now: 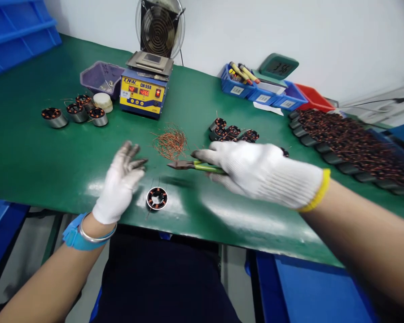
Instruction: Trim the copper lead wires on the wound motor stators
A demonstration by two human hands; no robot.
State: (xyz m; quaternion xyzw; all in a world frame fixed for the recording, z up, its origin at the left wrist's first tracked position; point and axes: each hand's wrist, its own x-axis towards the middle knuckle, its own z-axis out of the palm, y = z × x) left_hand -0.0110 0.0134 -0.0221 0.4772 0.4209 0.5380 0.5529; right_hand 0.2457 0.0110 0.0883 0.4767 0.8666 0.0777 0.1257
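My right hand (249,168), in a white knit glove with a yellow cuff, grips green-handled cutting pliers (202,167) whose jaws point left. My left hand (119,186), gloved in white with darkened fingertips, holds nothing; its fingers are apart above the bench. Between the hands, close to the front edge, one motor stator (157,198) with copper windings stands on the green surface, thin wire ends sticking out of it. Just beyond the pliers' tip lies a loose heap of copper wire clippings (171,142). A cluster of stators (234,131) sits behind my right hand, partly hidden by it.
A solder pot (143,92) with a lit display stands at the back, a fan (158,31) behind it. Several stators (77,112) and a purple bin (101,76) are at left. Small blue bins (237,87), a clock (278,66) and massed stators (350,143) occupy the right.
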